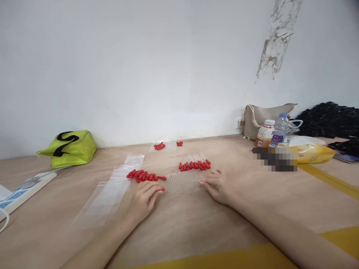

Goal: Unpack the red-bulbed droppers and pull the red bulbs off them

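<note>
My left hand (pixel 144 200) rests on the table with fingers together, pinching a small red rubber bulb at its fingertips. Beside it lies a row of loose red bulbs (pixel 144 175). My right hand (pixel 217 185) lies on the right end of a row of clear glass tubes (pixel 183 182), fingers curled against them. Behind the tubes lies a batch of assembled droppers with red bulbs (pixel 195 164).
Clear plastic bags (pixel 112 194) lie at the left; another bag with red bulbs (pixel 162 146) is near the wall. A lime-green bag (pixel 68 148), a power strip (pixel 25 188), two bottles (pixel 270 133), a beige bag (pixel 266 117) and a yellow packet (pixel 314 153) stand around.
</note>
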A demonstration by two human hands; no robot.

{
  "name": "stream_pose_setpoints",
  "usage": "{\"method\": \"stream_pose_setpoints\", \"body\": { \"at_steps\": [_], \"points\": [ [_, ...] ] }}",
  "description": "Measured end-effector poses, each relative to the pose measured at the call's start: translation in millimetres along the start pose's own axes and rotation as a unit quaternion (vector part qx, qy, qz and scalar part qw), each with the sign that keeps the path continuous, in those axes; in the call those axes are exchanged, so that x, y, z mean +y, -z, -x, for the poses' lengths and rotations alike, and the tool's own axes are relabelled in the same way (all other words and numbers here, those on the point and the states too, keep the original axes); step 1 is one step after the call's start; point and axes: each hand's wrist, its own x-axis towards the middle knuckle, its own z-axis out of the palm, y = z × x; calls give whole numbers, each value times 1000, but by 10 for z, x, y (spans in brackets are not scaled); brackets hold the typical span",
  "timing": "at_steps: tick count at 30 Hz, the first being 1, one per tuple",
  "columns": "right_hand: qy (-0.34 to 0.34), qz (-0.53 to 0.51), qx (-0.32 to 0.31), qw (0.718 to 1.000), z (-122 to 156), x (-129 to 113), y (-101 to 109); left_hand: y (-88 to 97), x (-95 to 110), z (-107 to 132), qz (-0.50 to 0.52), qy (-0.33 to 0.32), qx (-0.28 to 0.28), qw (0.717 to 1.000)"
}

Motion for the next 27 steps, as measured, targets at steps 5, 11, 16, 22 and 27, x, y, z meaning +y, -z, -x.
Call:
{"method": "stream_pose_setpoints", "body": {
  "at_steps": [5, 11, 16, 22, 27],
  "points": [
    [-141, 38, 52, 988, -67, 178, -71, 159, -375, -102, -17, 167, 74, 983],
    [-109, 96, 41, 989, -59, 149, -54, 336, -900, -48, -74, 301, 92, 946],
    [-78, 146, 43, 985, -77, 93, -81, 329, -1012, -21, -95, 314, 75, 942],
    [-45, 166, 32, 985, -84, 100, -137, 235, -973, -51, -147, 237, 23, 960],
    [-48, 152, -2, 987, -65, 78, -110, 228, -944, -54, -159, 211, 19, 964]
  ]
}}
